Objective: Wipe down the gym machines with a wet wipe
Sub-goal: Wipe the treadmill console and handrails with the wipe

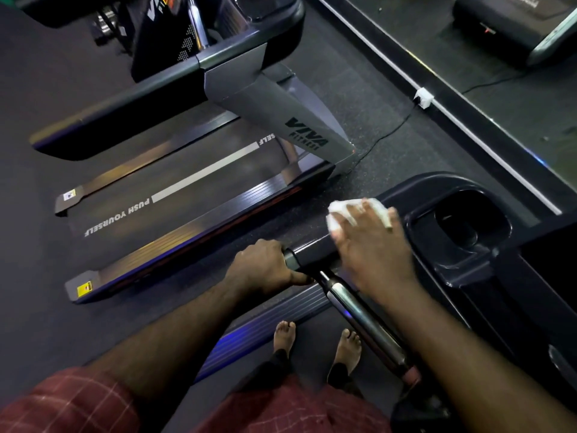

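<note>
Wet wipe (pixel 338 210): white, bunched; on top of dark handrail (pixel 312 253), beside console tray (pixel 418 245)
Right hand (pixel 371 242): fingers spread flat over wipe, pressing down; likely for full contact while rubbing
Left hand (pixel 262 268): curled round handrail end; probably bracing
Neighbouring treadmill (pixel 187 195): apart; untouched

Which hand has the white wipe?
The right hand, pressing the wipe onto the handrail; the left hand only grips the handrail's end.

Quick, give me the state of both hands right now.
Left hand: closed, fingers curled round the end of the handrail.
Right hand: open, fingers spread, pressing the wet wipe onto the handrail.
</note>
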The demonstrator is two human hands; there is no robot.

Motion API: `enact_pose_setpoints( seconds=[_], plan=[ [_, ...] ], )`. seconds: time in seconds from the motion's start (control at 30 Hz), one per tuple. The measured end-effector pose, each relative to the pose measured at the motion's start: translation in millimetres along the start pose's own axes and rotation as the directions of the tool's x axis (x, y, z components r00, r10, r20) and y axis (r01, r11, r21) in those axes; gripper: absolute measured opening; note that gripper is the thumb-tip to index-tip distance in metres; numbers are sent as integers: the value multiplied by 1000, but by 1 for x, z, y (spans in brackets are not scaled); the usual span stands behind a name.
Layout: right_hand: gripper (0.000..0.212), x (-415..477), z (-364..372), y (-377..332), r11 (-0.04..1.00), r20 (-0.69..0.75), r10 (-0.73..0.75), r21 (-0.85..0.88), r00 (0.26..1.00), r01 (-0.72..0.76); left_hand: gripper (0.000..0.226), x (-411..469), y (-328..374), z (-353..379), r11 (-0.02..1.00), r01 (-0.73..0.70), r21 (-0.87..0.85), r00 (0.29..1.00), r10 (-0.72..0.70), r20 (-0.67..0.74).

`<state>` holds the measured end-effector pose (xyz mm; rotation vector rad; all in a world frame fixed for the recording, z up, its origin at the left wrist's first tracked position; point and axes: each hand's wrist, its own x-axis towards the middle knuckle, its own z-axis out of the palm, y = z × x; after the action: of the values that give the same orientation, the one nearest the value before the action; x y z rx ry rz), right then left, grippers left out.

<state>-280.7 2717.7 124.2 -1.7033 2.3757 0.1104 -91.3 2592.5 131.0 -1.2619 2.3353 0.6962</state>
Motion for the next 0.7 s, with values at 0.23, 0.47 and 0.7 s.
enact_pose_setpoints(
  seconds=[0.23, 0.47, 0.7],
  plan=[
    [55, 63, -21, 16, 969, 43, 236, -80, 971, -232, 71, 5, -2, -2, 998, -13, -56, 998, 16, 62],
    [45, 6, -10, -72, 987, -29, -157, 12, 987, 157, 66, 14, -12, 1, 989, -59, -136, 992, 73, 103],
    [73, 24, -15, 22, 978, 14, 205, -29, 979, -204, 104, 31, -25, 7, 904, -282, -321, 936, 333, 116]
  ],
)
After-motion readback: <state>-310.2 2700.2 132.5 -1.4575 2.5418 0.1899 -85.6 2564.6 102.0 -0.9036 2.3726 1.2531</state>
